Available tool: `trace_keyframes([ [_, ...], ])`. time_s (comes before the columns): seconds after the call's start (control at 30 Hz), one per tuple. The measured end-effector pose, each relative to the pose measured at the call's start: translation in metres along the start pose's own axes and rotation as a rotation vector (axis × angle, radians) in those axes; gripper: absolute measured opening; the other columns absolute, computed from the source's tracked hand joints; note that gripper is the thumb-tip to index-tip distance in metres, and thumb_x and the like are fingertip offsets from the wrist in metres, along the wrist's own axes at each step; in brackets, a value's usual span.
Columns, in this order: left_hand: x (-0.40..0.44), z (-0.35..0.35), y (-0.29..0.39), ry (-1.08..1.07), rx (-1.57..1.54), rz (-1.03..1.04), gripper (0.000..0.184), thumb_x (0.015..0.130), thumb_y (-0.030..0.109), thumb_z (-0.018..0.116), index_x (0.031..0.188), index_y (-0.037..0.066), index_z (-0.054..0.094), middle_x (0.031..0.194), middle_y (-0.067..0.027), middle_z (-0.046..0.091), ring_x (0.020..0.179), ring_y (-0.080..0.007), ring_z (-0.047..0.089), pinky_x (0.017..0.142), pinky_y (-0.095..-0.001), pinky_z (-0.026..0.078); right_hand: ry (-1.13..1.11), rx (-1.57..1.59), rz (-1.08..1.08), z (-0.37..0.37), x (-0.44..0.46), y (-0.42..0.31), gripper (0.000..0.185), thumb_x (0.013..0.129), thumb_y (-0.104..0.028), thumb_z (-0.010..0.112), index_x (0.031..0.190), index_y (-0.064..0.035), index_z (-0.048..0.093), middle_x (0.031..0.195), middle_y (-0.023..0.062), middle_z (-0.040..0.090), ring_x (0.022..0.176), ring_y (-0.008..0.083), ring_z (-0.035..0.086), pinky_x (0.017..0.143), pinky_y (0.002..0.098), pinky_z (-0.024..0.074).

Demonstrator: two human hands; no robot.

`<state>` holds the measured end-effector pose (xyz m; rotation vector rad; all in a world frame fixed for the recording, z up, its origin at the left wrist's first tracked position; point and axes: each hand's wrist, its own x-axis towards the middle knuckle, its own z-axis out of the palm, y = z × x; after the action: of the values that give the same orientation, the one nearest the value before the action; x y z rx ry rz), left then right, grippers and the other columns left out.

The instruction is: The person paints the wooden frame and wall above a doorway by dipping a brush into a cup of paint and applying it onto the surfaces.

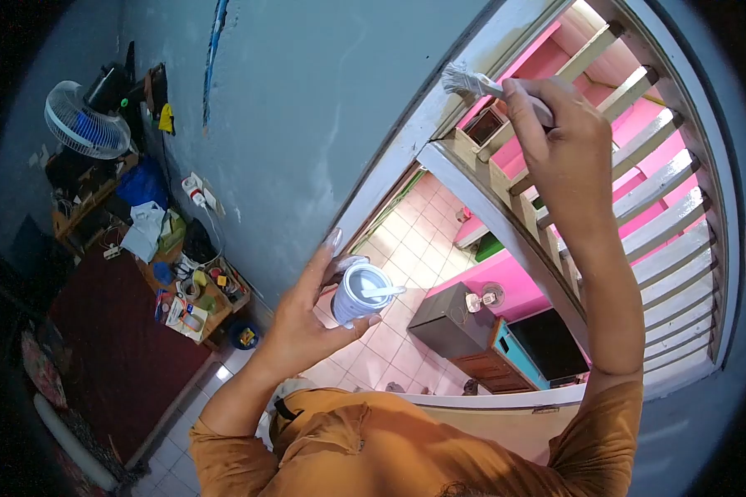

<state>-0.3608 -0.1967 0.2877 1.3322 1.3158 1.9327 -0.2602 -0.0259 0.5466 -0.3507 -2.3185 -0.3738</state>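
Observation:
My right hand [561, 132] grips the handle of a paintbrush [472, 81] at the upper right. The brush's bristles touch the pale frame [414, 124] beside the blue-grey wall, near a slatted vent [638, 149]. Lower and to the left, my left hand [311, 311] is wrapped around a small paint can [361, 291] with its top facing me. Pale paint shows inside the can, and a light-coloured stick [383, 291] lies across its rim. Whitish smears mark the fingers of this hand.
A doorway opens onto a tiled floor [381, 340], a grey cabinet [452, 319] and a TV [549, 344]. On the left are a fan [87, 120], a cluttered low table [215, 319], a power strip [197, 190] and a dark red mattress [108, 348].

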Motion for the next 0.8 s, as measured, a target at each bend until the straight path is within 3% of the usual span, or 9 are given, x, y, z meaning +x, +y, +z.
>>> trace_keyframes([
  [0.07, -0.002, 0.001, -0.001, 0.003, 0.009, 0.017, 0.096, 0.078, 0.01, 0.085, 0.151, -0.01, 0.026, 0.136, -0.0255, 0.054, 0.126, -0.0274, 0.057, 0.105, -0.0401, 0.049, -0.028, 0.046, 0.032, -0.003, -0.004, -0.008, 0.028, 0.094, -0.024, 0.064, 0.09, 0.0033, 0.069, 0.08, 0.0222, 0.066, 0.073, 0.0377, 0.066, 0.069, 0.0447, 0.0503],
  [0.13, -0.003, 0.003, 0.002, 0.003, -0.048, -0.06, 0.102, 0.076, 0.002, 0.083, 0.157, -0.002, 0.021, 0.136, -0.0196, 0.055, 0.128, -0.0258, 0.053, 0.113, -0.0388, 0.036, -0.09, 0.096, 0.044, 0.007, -0.013, -0.014, 0.03, 0.094, -0.025, 0.063, 0.089, 0.0041, 0.07, 0.082, 0.0235, 0.067, 0.076, 0.0391, 0.067, 0.072, 0.0458, 0.0514],
  [0.23, -0.001, 0.002, 0.009, -0.006, -0.046, -0.097, 0.102, 0.076, 0.003, 0.083, 0.157, -0.001, 0.022, 0.136, -0.0202, 0.055, 0.128, -0.0258, 0.053, 0.113, -0.0385, 0.036, -0.199, 0.14, 0.088, 0.028, -0.019, -0.013, 0.03, 0.094, -0.023, 0.062, 0.091, 0.0048, 0.072, 0.088, 0.0256, 0.069, 0.082, 0.0418, 0.068, 0.079, 0.0472, 0.0533],
  [0.37, -0.002, 0.001, 0.01, -0.013, -0.05, -0.112, 0.103, 0.075, 0.003, 0.083, 0.157, -0.001, 0.022, 0.136, -0.0202, 0.055, 0.129, -0.0256, 0.053, 0.114, -0.0381, 0.036, -0.142, 0.105, 0.093, 0.027, -0.008, -0.011, 0.03, 0.094, -0.023, 0.062, 0.091, 0.0054, 0.072, 0.083, 0.0255, 0.069, 0.077, 0.0394, 0.069, 0.076, 0.0452, 0.054],
  [0.43, -0.003, 0.001, 0.003, -0.004, -0.031, -0.06, 0.103, 0.074, 0.003, 0.084, 0.157, 0.0, 0.022, 0.136, -0.0203, 0.055, 0.129, -0.0253, 0.053, 0.113, -0.0381, 0.036, -0.139, 0.176, 0.304, 0.01, 0.0, -0.019, 0.032, 0.094, -0.024, 0.061, 0.09, 0.0054, 0.071, 0.077, 0.0242, 0.069, 0.074, 0.0363, 0.071, 0.073, 0.0431, 0.0546],
  [0.47, -0.003, 0.0, 0.003, 0.0, -0.032, -0.062, 0.103, 0.074, 0.003, 0.084, 0.157, 0.0, 0.022, 0.136, -0.0203, 0.055, 0.129, -0.0253, 0.053, 0.113, -0.0381, 0.036, -0.143, 0.177, 0.302, 0.01, -0.002, -0.021, 0.032, 0.094, -0.024, 0.061, 0.09, 0.0054, 0.071, 0.077, 0.0242, 0.069, 0.074, 0.0363, 0.071, 0.073, 0.0431, 0.0546],
  [0.53, -0.003, -0.001, 0.003, 0.018, 0.01, -0.015, 0.094, 0.078, 0.014, 0.086, 0.15, -0.009, 0.03, 0.139, -0.0237, 0.053, 0.127, -0.0268, 0.056, 0.105, -0.0381, 0.048, -0.206, 0.255, 0.299, 0.011, -0.008, -0.026, 0.033, 0.094, -0.026, 0.061, 0.09, 0.0048, 0.071, 0.072, 0.0223, 0.068, 0.071, 0.0333, 0.071, 0.071, 0.0418, 0.0546],
  [0.7, -0.003, -0.001, 0.004, 0.007, 0.024, -0.039, 0.095, 0.078, 0.014, 0.086, 0.15, -0.011, 0.029, 0.139, -0.0242, 0.052, 0.128, -0.0272, 0.056, 0.105, -0.038, 0.048, -0.256, 0.163, 0.125, 0.064, -0.032, -0.02, 0.028, 0.096, -0.022, 0.056, 0.087, 0.0013, 0.07, 0.081, 0.0256, 0.067, 0.076, 0.0442, 0.066, 0.072, 0.0511, 0.0525],
  [0.8, -0.004, -0.001, 0.002, 0.019, 0.015, -0.026, 0.095, 0.078, 0.014, 0.086, 0.15, -0.012, 0.028, 0.139, -0.0246, 0.053, 0.128, -0.0278, 0.055, 0.105, -0.0381, 0.048, -0.2, 0.151, 0.112, 0.071, -0.027, -0.015, 0.028, 0.097, -0.021, 0.057, 0.084, 0.001, 0.069, 0.078, 0.0249, 0.066, 0.074, 0.0433, 0.066, 0.071, 0.0503, 0.0526],
])
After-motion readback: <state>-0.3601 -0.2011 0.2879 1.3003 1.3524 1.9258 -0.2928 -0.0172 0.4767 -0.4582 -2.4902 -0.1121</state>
